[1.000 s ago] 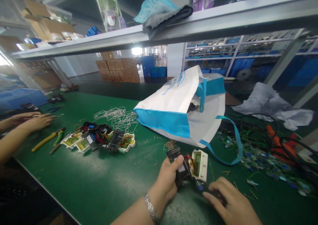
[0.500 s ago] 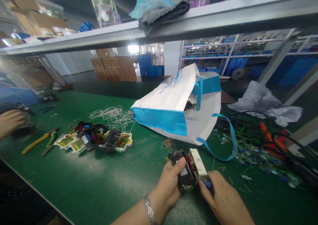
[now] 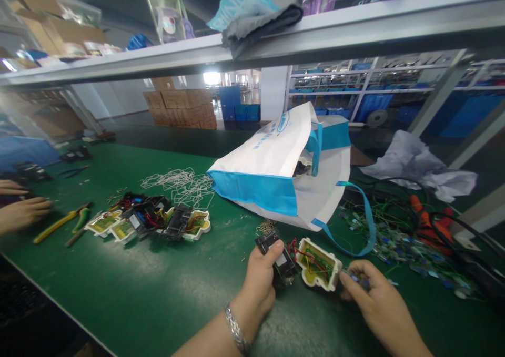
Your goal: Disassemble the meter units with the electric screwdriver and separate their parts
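Observation:
My left hand [image 3: 260,273], wearing a silver bracelet at the wrist, is closed around a black plastic module [image 3: 278,259] with a pale label. Red wires run from it to an open white plastic housing [image 3: 319,265], which shows a yellow-green inside with red and yellow wires. Close by the housing's right edge, my right hand [image 3: 369,294] is closed on a small bluish, see-through piece [image 3: 357,278], mostly hidden by the fingers. Whether those fingers also touch the housing I cannot tell.
Similar housings and black modules [image 3: 150,217] lie left, beside yellow-green-handled pliers [image 3: 59,226]. Behind are bent white wires [image 3: 179,183], small screws [image 3: 267,226] and a white-blue bag [image 3: 256,189]. Clear bits with green wires [image 3: 410,252] and an orange-handled tool [image 3: 430,223] lie right. Another person's hand [image 3: 27,212] works far left.
The white housing has turned from edge-on to show its open inside. My right hand has moved right, and my left hand has shifted slightly left with the black module. The other person's hands moved.

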`<state>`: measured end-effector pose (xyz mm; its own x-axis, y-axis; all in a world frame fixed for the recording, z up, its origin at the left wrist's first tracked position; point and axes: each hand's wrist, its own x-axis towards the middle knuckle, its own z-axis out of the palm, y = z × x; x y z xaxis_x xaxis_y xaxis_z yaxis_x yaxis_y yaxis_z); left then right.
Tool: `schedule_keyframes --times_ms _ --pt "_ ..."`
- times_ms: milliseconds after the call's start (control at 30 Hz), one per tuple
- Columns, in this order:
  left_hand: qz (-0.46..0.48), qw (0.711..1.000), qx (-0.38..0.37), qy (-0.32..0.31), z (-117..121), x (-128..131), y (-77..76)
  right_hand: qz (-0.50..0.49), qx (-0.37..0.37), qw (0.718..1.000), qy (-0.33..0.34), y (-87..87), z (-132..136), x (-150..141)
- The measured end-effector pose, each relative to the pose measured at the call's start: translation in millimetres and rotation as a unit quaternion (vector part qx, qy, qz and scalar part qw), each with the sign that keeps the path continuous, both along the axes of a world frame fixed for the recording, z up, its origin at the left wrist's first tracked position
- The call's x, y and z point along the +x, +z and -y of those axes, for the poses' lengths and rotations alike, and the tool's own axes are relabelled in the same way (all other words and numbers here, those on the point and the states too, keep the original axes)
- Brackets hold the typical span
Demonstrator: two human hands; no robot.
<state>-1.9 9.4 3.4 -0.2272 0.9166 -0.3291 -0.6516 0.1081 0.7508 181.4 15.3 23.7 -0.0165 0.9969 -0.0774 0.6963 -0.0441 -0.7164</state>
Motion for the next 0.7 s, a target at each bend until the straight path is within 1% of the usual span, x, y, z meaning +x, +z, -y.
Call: schedule_keyframes --times_ms 67,133,233,300,333,400,467,533,633,700 --pt "0.009 1.0 0.006 0.003 -0.7 -0.5 0.1 -0.003 -0.014 1.0 -0.013 0.6 -1.2 0.0" --pt "0.024 1.0 0.007 0.012 -1.4 -0.9 -0.5 0.007 -0.008 1.0 -0.012 -0.3 -1.8 -0.5" --pt "0.039 0.999 -0.003 0.02 -3.1 -1.7 -2.3 0.039 0.032 0.999 -0.013 -3.4 -2.6 -0.3" --pt "0.033 0.999 -0.007 0.022 -4.3 -3.1 -3.2 0.061 0.062 0.996 -0.015 -5.6 -3.5 0.8" --pt "0.017 1.0 -0.006 0.025 -4.8 -4.2 -3.2 0.064 0.066 0.996 -0.006 -6.6 -3.8 1.4" --pt "-0.059 0.998 0.005 0.015 -5.5 -7.4 -2.6 0.045 0.052 0.997 0.036 -8.2 -3.9 2.3" --pt "-0.149 0.988 0.018 -0.017 -5.9 -11.4 -1.4 0.004 0.026 0.996 0.089 -9.6 -2.2 1.7" --pt "-0.209 0.976 0.023 -0.058 -6.1 -15.2 -0.2 -0.051 0.015 0.991 0.121 -10.4 1.8 -1.1" --pt "-0.248 0.964 0.029 -0.09 -6.0 -19.7 1.1 -0.13 0.024 0.985 0.113 -9.5 10.9 -8.1" --pt "-0.302 0.947 0.042 -0.099 -5.2 -22.3 1.8 -0.167 0.025 0.981 0.099 -7.3 16.4 -12.4"
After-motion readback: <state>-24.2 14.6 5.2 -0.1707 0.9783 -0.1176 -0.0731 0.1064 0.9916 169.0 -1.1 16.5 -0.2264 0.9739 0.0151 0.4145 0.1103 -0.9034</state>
